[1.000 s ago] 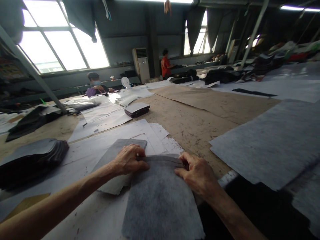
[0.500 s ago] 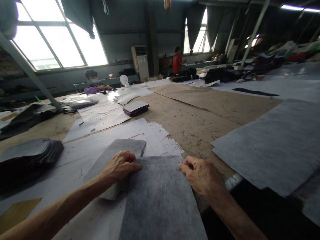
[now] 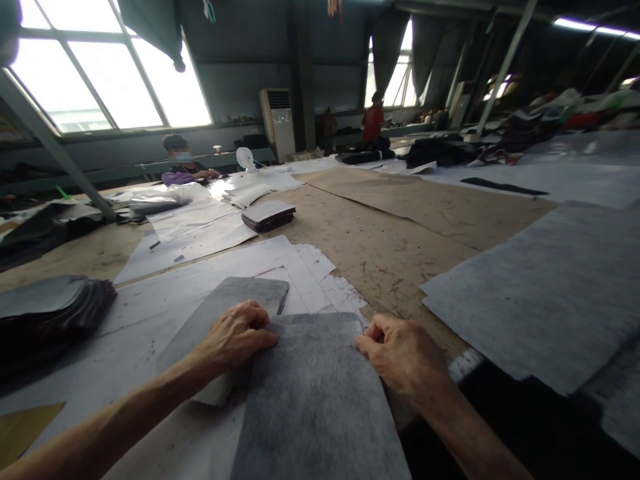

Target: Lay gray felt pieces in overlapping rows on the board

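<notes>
A grey fabric piece (image 3: 320, 393) extends from the lower edge of the view to between my hands. My left hand (image 3: 243, 337) pinches its far left corner, and my right hand (image 3: 393, 343) pinches the far right corner. Behind and partly under my left hand lies another grey piece (image 3: 225, 300), with a rounded corner. Both pieces are over white paper (image 3: 135, 333) on the table.
A dark stack with a grey top (image 3: 50, 313) sits at the left; a smaller stack (image 3: 269, 215) lies farther back. Large grey sheets (image 3: 540, 287) cover the right side. Two people are in the background, one in red (image 3: 373, 121), one seated (image 3: 181, 160).
Both hands keep their hold on the fabric's far corners, almost unmoved. The person in red has shifted to the right. The whole view has shifted slightly.
</notes>
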`<state>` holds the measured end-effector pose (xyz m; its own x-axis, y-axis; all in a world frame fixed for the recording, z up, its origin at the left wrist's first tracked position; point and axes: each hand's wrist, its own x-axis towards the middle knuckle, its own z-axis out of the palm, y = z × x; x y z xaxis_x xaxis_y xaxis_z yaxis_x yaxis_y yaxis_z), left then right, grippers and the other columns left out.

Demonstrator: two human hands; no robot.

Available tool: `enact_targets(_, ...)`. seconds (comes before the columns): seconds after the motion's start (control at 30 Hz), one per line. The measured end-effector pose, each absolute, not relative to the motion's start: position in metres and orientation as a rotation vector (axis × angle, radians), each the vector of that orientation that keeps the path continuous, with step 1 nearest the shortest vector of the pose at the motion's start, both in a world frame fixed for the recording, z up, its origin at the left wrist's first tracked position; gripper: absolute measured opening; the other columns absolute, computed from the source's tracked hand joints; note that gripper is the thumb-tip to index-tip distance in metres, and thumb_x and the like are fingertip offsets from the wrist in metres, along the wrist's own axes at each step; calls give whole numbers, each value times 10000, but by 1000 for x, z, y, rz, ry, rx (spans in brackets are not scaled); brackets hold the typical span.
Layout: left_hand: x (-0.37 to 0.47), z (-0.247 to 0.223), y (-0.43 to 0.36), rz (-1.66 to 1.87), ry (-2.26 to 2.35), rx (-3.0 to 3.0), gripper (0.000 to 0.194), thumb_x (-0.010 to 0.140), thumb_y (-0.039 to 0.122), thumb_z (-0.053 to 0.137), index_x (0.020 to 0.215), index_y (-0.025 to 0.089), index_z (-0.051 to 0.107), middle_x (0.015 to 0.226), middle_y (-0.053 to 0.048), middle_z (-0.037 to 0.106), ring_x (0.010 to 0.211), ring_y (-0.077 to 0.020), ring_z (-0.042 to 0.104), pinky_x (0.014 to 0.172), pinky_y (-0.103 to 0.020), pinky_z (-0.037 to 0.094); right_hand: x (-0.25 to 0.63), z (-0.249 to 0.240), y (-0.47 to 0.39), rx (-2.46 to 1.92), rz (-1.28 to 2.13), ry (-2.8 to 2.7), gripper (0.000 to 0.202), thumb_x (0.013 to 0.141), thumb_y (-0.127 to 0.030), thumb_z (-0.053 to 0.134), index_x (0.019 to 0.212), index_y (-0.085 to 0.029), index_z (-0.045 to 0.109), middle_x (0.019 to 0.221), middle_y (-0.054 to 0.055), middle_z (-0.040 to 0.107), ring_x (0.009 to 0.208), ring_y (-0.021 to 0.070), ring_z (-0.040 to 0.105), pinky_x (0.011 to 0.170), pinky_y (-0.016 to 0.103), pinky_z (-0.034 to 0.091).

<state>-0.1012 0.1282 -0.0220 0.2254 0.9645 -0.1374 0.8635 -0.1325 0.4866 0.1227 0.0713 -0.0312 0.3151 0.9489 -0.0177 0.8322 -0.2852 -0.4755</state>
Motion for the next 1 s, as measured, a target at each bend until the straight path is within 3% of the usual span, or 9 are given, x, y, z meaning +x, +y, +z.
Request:
enact_targets(0.5, -96, -24, 120, 256, 1707, 2200, 165, 651, 317, 476, 553, 190, 436, 772, -17, 517, 735, -175, 465, 677, -305, 339, 117, -29, 68, -2275, 295, -1632, 158, 691, -286, 562, 548, -219, 548, 555, -14, 597, 552, 152, 547, 495, 256, 295)
enact_targets(0.63, -99, -26, 118, 312, 1766, 2206, 149, 659, 340, 516, 653, 193, 492, 799, -24, 514, 777, -194, 478, 701, -318, 360, 118, -34, 63, -2248, 180, -1662, 81, 702, -294, 577, 733, -220, 585, 684, 3, 637, 646, 183, 584, 540, 281, 362)
enact_targets(0.8, -105, -27, 117, 439, 1722, 2188, 371, 644, 386, 580, 946, 186, 502, 954, -54, 503, 856, -217, 486, 742, -346, 395, 130, -39, 73, -1874, 56, -1891, 416, 687, -214, 569, 1101, -216, 539, 1144, 38, 571, 1031, 218, 516, 793, 324, 427)
enact_targets(0.87, -106, -27, 118, 465, 1684, 2204, 397, 644, 371, 586, 989, 192, 508, 988, -55, 508, 868, -215, 490, 758, -352, 399, 136, -36, 82, -1800, 182, -1977, 484, 663, -188, 573, 1145, -215, 529, 1124, 34, 581, 1041, 211, 503, 839, 320, 413)
enact_targets(1.0, -106, -25, 123, 460, 1651, 2170, 393, 600, 340, 621, 963, 214, 536, 969, -24, 523, 830, -194, 498, 742, -333, 400, 142, -27, 98, -1741, 466, -2063, 469, 603, -162, 583, 1071, -195, 581, 959, 25, 613, 884, 183, 538, 749, 273, 417)
